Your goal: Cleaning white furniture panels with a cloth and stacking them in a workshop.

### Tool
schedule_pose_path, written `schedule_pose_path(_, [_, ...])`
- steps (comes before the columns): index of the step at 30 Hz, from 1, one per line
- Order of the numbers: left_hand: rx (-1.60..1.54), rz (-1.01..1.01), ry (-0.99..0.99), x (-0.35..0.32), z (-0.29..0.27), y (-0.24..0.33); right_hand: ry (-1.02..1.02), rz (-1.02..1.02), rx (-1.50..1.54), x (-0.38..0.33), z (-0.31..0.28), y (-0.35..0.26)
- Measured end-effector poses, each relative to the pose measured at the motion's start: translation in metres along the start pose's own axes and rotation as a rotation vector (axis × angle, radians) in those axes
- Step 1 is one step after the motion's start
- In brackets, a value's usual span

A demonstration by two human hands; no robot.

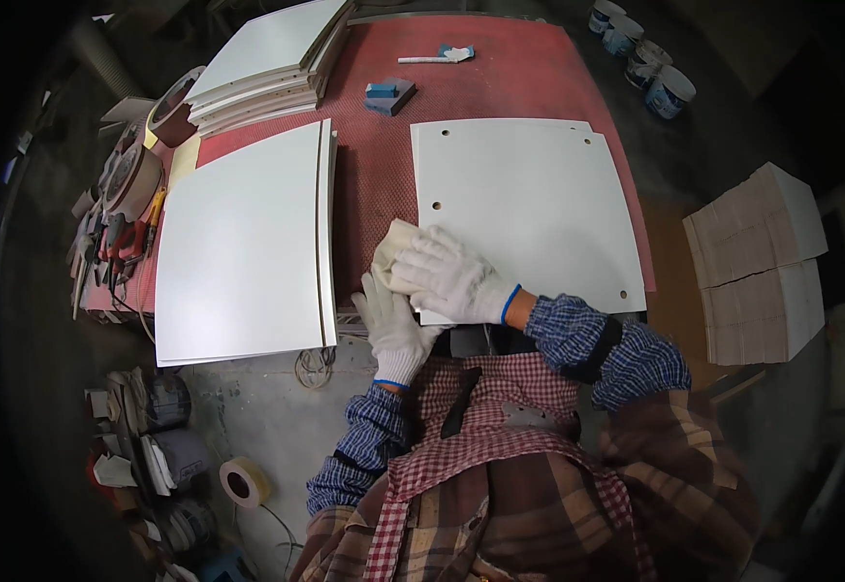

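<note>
Holding a pale cloth [398,242] at the drilled panel's [539,209] left edge, toward the table's [372,179] near-right corner, the half-curled right hand [453,276]; left hand [391,325] loosely open, seemingly empty; edge work looks underway, finished share unclear

No text legible; markings on blue-white tubs [669,93] too small to read.

A workshop is indicated by flat white rectangular panels [529,213], some pierced with round holes, laid on a red mesh-covered bench [519,63]; round brown rolls [151,184] and red-handled tools [124,241] are seen at left, white-and-blue tubs [669,95] at far right.
</note>
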State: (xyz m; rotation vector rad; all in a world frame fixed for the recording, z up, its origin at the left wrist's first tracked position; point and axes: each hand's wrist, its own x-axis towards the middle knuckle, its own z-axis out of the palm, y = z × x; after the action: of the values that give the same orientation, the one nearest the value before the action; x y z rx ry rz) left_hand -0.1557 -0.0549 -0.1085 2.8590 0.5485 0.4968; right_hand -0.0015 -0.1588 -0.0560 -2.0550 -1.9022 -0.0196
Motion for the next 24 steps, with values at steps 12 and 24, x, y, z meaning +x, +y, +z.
schedule_pose_path(12, [-0.041,0.037,-0.167,0.009,-0.018,0.012,0.200,0.779,-0.283,-0.217,-0.043,0.052])
schedule_pose_path(24, [-0.042,0.123,-0.089,0.019,-0.026,0.022,-0.014,0.187,-0.126,-0.080,-0.031,0.019])
